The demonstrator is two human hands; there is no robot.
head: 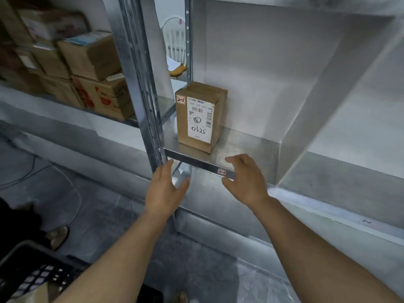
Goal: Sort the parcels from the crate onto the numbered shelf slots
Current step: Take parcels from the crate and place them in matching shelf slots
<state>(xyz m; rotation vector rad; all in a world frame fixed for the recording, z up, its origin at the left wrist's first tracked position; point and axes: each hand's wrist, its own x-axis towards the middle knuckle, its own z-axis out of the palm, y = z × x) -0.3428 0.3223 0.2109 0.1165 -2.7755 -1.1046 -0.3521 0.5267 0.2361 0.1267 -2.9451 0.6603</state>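
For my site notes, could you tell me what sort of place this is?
Probably a parcel storeroom: galvanised metal shelving with slot tag 2-1, a labelled cardboard parcel on it, stacked cartons alongside.

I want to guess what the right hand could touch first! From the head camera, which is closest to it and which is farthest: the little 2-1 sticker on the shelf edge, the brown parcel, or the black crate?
1. The 2-1 sticker, on the shelf edge just beside the right hand.
2. The brown parcel, standing on the shelf up and left.
3. The black crate, down on the floor at far left.

matt cardboard parcel (200,119) — dull galvanised-metal shelf (244,147)
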